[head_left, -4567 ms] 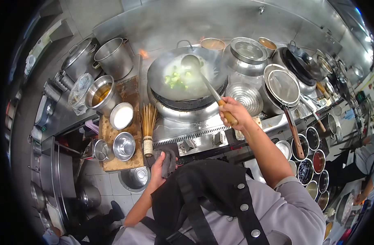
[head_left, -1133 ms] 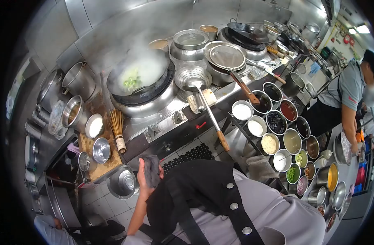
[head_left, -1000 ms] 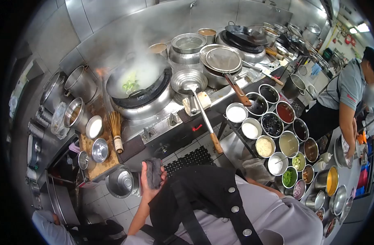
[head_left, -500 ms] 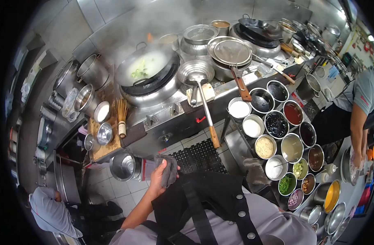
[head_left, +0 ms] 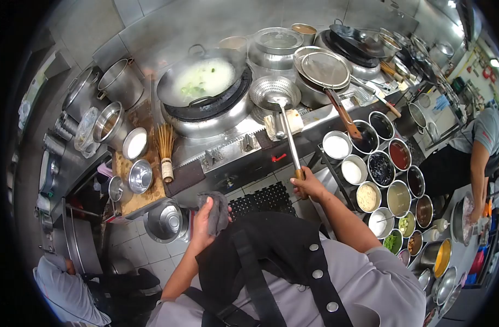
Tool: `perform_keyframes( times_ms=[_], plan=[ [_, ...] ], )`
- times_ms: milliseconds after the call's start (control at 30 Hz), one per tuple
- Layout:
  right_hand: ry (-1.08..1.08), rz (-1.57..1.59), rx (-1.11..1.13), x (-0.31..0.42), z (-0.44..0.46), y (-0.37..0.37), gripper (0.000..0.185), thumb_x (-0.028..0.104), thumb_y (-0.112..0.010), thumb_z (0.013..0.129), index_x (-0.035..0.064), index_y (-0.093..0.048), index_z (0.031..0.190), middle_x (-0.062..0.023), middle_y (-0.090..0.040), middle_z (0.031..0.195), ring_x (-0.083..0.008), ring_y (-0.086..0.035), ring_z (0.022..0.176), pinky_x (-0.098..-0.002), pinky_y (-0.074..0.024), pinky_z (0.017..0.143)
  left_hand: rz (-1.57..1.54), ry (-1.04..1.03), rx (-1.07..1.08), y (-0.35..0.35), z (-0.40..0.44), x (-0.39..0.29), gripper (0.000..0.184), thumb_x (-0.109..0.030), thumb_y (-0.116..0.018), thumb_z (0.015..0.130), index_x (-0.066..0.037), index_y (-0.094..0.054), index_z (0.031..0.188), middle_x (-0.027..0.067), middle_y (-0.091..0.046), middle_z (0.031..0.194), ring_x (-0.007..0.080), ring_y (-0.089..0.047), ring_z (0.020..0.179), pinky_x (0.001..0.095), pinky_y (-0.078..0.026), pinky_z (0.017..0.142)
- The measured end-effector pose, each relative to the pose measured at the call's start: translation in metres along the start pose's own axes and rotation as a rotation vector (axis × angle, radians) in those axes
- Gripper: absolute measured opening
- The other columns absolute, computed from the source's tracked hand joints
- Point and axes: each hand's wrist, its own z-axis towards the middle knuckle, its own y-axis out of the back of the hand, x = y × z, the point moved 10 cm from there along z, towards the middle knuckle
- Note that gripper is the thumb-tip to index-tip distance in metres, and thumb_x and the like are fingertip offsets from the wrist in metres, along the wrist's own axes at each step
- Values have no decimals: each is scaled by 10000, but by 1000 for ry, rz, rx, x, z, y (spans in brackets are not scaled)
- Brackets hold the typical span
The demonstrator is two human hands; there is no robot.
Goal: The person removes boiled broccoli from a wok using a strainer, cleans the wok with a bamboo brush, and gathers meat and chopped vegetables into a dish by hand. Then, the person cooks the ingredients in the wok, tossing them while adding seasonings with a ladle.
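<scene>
My left hand (head_left: 203,219) is closed around a dark grey cloth (head_left: 219,212) near my apron. On the other side, my right hand (head_left: 309,184) grips the wooden handle of a long metal ladle (head_left: 291,133). The ladle's bowl lies in a perforated strainer (head_left: 275,90) beside the burner. Left of the strainer, a wok (head_left: 172,92) sits on its burner, holding steaming pale liquid and green vegetable pieces (head_left: 193,89).
A bamboo brush (head_left: 166,152) and metal bowls (head_left: 141,175) are on the left board. Sauce and ingredient pots (head_left: 381,168) stand at right. One co-worker (head_left: 481,141) is at far right, another person (head_left: 64,286) at lower left.
My right hand has left the wok with the ladle, let it go at the strainer, gone out of view, then come back and gripped its handle. My left hand has kept the cloth.
</scene>
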Motion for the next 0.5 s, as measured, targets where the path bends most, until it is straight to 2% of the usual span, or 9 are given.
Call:
perform_keyframes(
  times_ms=[33, 100, 133, 233, 300, 333, 400, 500],
  plan=[
    [2, -7, -5, 1, 7, -3, 707, 245, -750, 905, 91, -362, 1475, -84, -614, 948, -169, -610, 675, -318, -507, 532, -92, -3, -15, 16, 4, -7, 523, -512, -514, 1027, -22, -604, 1184, 153, -689, 981, 241, -684, 787, 342, -570, 721],
    [-6, -283, -94, 3, 30, 7, 712, 185, -768, 869, 71, -372, 1450, -89, -599, 880, -170, -583, 618, -317, -484, 492, -199, -25, -27, 36, 13, -23, 538, -505, -514, 1031, 0, -601, 1194, 168, -693, 996, 251, -690, 779, 346, -575, 728],
    [24, -254, -140, 10, 28, 3, 691, 155, -778, 848, 56, -398, 1416, -98, -597, 840, -174, -579, 588, -331, -486, 484, -192, -47, -17, 43, 14, -33, 540, -506, -513, 1031, 1, -601, 1196, 168, -694, 1003, 251, -692, 785, 348, -577, 735],
    [43, -323, -166, 33, 18, 1, 657, 129, -789, 819, 40, -448, 1374, -104, -616, 866, -171, -590, 599, -339, -506, 511, -196, -82, -21, 69, 19, -56, 545, -509, -509, 1032, 2, -601, 1196, 169, -697, 1015, 250, -695, 796, 353, -579, 747],
    [191, -568, -258, 58, 10, 6, 654, 95, -796, 788, 38, -485, 1360, -101, -626, 921, -165, -584, 590, -325, -502, 521, -192, -76, -19, 82, 23, -64, 546, -510, -507, 1033, 3, -602, 1196, 169, -699, 1021, 249, -696, 801, 355, -580, 752],
    [196, -485, -259, 83, -8, -8, 641, 32, -754, 788, 21, -486, 1370, -89, -620, 958, -149, -569, 577, -302, -481, 514, -193, -75, -30, 88, 25, -68, 544, -508, -504, 1035, 3, -604, 1193, 165, -700, 1018, 247, -697, 805, 353, -580, 754],
    [173, -422, -252, 124, -32, -22, 634, 5, -727, 794, 10, -479, 1377, -88, -617, 965, -144, -566, 575, -295, -475, 510, -184, -68, -22, 97, 34, -72, 541, -506, -501, 1037, 3, -606, 1190, 161, -701, 1015, 245, -699, 809, 351, -580, 756],
    [152, -307, -245, 151, -41, -25, 619, -54, -662, 810, -8, -453, 1391, -81, -605, 932, -127, -561, 565, -279, -455, 487, -131, -59, -40, 107, 50, -73, 539, -553, -488, 1024, -59, -622, 1194, 141, -704, 1015, 234, -695, 789, 365, -590, 711]
  ],
)
